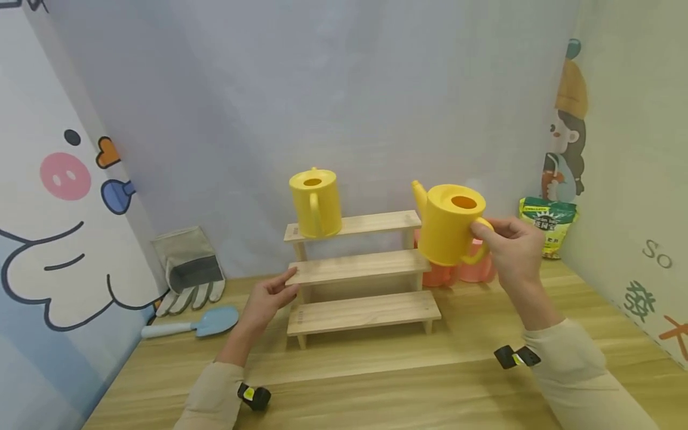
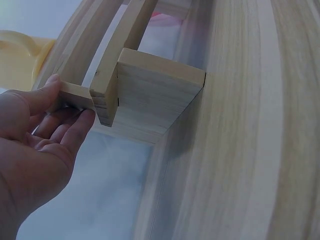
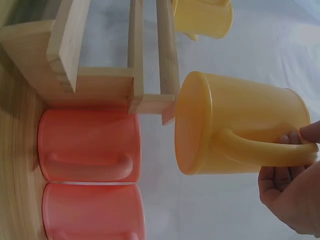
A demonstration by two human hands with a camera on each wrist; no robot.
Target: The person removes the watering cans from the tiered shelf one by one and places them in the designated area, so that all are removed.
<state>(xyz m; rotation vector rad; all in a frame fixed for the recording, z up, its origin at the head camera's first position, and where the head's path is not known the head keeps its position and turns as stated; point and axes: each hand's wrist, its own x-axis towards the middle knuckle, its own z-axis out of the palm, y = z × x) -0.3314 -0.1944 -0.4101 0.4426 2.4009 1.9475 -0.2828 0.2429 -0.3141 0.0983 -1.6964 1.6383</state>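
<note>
My right hand (image 1: 513, 248) grips a yellow watering can (image 1: 448, 224) by its handle, holding it up beside the right end of a three-tier wooden stand (image 1: 360, 269). The can's spout points to the left and back. In the right wrist view its base hangs clear of the shelf ends. A second yellow watering can (image 1: 318, 206) stands on the left part of the top tier, handle toward me. My left hand (image 1: 269, 298) pinches the left end of the middle tier between thumb and fingers, seen closely in the left wrist view.
Two pink watering cans (image 3: 90, 145) stand side by side at the stand's right, partly hidden in the head view. A green and yellow bag (image 1: 548, 224) leans in the right corner. To the left lie a blue trowel (image 1: 215, 321) and work gloves (image 1: 190, 269) against the wall.
</note>
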